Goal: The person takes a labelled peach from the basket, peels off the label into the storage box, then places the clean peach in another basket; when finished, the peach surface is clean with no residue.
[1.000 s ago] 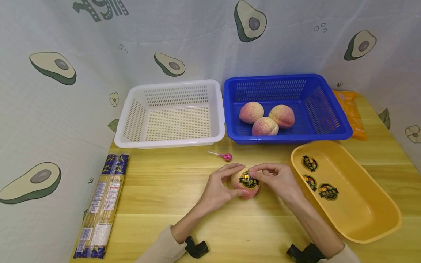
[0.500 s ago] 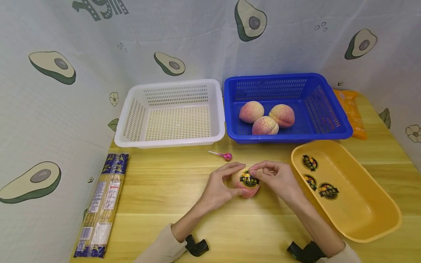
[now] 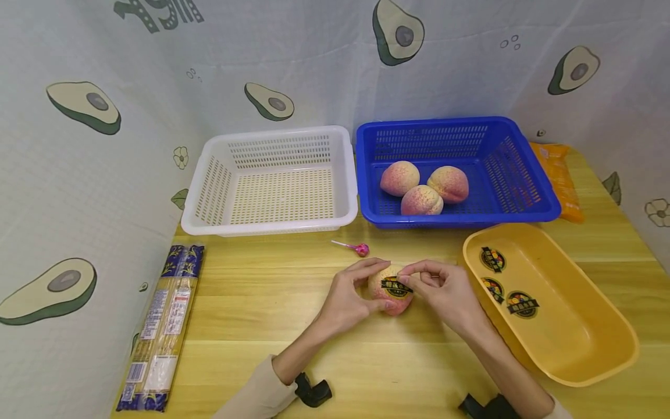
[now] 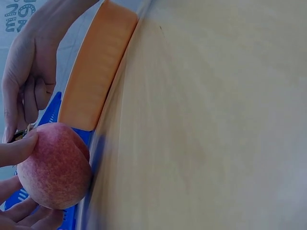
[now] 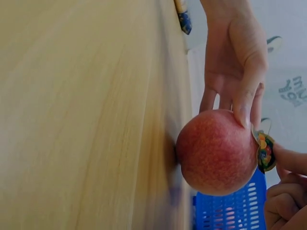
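A pink and yellow peach [image 3: 398, 307] rests near the middle of the table, gripped by my left hand [image 3: 345, 299] with fingers behind and thumb in front. On its top is a round black fruit sticker [image 3: 395, 287] with a banner of characters. My right hand [image 3: 445, 291] pinches the sticker's edge between thumb and forefinger, its other fingers curled. The right wrist view shows the sticker [image 5: 265, 151] bent up, part of it standing away from the peach [image 5: 216, 158]. In the left wrist view the peach [image 4: 57, 167] hides most of the sticker.
Behind stand a white basket [image 3: 272, 226] and a blue basket [image 3: 460, 220] holding three peaches. A yellow tub [image 3: 576, 337] with several stickers inside stands close right of my forearm. A lollipop [image 3: 361, 250], a noodle pack [image 3: 162, 326] and an orange packet [image 3: 562, 180] lie around.
The sticker's upper right part has lifted and tilted, so less of its fruit picture shows. My right hand has shifted slightly; my left hand and the peach have stayed in place.
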`<state>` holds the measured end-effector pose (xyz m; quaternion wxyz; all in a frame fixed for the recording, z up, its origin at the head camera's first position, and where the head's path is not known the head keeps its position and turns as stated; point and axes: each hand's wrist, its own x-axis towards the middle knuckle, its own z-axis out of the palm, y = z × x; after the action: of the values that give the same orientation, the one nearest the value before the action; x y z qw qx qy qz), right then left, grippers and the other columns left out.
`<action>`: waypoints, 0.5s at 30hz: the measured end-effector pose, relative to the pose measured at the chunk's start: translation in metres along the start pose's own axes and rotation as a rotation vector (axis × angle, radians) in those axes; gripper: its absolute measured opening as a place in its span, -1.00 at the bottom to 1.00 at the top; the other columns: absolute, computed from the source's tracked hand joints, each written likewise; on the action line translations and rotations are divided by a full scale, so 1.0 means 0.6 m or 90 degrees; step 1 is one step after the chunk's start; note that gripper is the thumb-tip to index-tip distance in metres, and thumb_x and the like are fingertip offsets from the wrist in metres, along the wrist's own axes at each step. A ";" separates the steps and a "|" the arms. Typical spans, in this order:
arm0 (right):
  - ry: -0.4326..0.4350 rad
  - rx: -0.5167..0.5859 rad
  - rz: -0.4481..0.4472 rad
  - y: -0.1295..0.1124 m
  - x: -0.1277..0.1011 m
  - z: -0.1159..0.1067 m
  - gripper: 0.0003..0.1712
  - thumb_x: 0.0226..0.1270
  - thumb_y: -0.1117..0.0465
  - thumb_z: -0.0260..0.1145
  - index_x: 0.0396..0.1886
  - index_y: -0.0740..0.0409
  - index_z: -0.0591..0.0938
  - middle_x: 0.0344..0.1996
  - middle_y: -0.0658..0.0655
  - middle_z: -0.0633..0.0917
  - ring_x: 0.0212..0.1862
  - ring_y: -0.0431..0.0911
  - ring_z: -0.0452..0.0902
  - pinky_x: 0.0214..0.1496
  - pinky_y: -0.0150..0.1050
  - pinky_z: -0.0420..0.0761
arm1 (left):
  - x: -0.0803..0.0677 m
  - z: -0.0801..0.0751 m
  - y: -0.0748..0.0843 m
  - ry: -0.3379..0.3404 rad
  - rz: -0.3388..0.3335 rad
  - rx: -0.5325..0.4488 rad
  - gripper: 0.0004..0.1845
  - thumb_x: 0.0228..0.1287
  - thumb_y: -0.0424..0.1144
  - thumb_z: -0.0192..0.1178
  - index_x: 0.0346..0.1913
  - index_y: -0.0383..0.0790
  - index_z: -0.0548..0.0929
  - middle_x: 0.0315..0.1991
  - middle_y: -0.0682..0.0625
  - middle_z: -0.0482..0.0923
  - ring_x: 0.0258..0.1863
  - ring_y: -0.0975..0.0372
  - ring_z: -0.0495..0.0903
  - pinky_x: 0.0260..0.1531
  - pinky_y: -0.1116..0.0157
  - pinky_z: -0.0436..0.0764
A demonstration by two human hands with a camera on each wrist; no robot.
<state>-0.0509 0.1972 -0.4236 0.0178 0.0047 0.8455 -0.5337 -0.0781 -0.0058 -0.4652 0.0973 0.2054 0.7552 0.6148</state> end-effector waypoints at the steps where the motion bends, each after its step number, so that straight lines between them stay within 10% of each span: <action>1: 0.000 0.002 0.001 -0.001 -0.001 0.000 -0.86 0.33 0.19 0.50 -0.24 0.19 0.80 -0.71 -0.12 0.19 -0.60 -0.33 0.07 -0.60 -0.31 0.20 | 0.000 0.000 0.000 0.001 0.002 -0.001 -0.31 -0.02 -0.50 0.58 0.27 -0.25 0.67 0.31 -0.08 0.60 0.43 0.10 0.49 0.45 0.32 0.49; 15: 0.016 0.021 -0.009 -0.008 -0.024 -0.001 -0.88 0.31 0.27 0.50 -0.22 0.23 0.80 -0.70 -0.14 0.19 -0.60 -0.36 0.09 -0.67 -0.31 0.17 | 0.001 -0.001 -0.001 -0.006 0.006 -0.002 -0.31 -0.02 -0.49 0.58 0.28 -0.25 0.67 0.31 -0.09 0.60 0.43 0.09 0.49 0.48 0.26 0.47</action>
<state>-0.0363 0.1957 -0.4188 0.0035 0.0061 0.8369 -0.5473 -0.0787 -0.0061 -0.4654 0.0983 0.2116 0.7526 0.6157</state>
